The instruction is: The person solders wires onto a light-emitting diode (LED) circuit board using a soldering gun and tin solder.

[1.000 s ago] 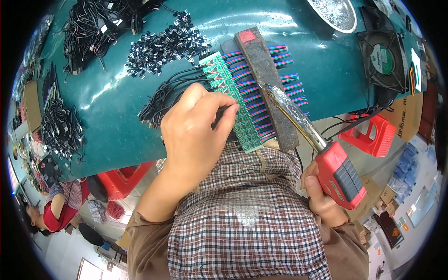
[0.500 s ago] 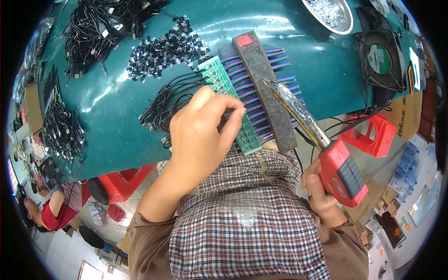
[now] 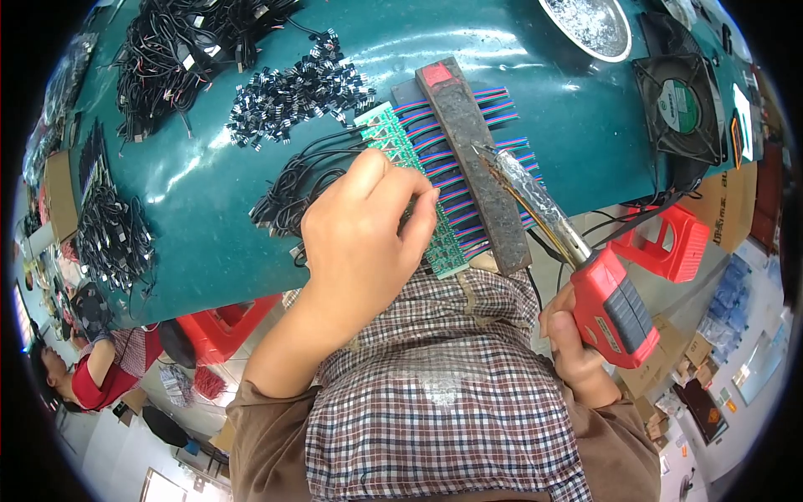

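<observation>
My left hand (image 3: pixel 355 230) is closed in a pinch over a green circuit board (image 3: pixel 388 132). Whatever its thumb and forefinger hold is hidden. In my right hand (image 3: pixel 577 356) is a red and black soldering iron (image 3: pixel 617 311), its metal barrel slanting up and left. The iron's tip is over a dark heavy bar (image 3: pixel 473 146) that lies across rows of coloured wires (image 3: pixel 502 107). These wires fan out from the board's right side. Black cables (image 3: pixel 293 184) run from the board's upper left part, partly covered by my left hand.
Small black connectors (image 3: pixel 293 94) are heaped on the green table (image 3: pixel 196 230), with cable bundles (image 3: pixel 188 50) farther left. A round white-rimmed dish (image 3: pixel 590 25) and a black fan (image 3: pixel 682 109) are at the far right. Red stools (image 3: pixel 669 247) stand below; a co-worker (image 3: pixel 104 368) sits at left.
My left hand has shifted slightly to the left, still pinched. The soldering iron and the board are almost where they were.
</observation>
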A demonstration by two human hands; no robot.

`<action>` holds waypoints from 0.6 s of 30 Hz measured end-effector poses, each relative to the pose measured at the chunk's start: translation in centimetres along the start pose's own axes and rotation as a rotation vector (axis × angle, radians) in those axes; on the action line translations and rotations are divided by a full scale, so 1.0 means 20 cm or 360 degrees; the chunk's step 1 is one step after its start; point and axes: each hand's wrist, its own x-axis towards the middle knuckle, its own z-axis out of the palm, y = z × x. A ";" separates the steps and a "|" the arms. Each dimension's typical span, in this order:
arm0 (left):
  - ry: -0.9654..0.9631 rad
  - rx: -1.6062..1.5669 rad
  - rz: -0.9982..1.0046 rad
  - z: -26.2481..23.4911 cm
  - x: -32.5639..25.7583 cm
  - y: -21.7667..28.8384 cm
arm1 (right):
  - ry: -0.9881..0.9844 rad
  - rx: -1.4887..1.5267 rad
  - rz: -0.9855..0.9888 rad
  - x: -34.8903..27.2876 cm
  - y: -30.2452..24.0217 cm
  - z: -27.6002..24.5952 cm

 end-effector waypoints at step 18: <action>0.0019 0.0075 0.0001 -0.06 -0.06 -0.03 | -0.0018 -0.0009 0.0043 -0.03 0.01 -0.01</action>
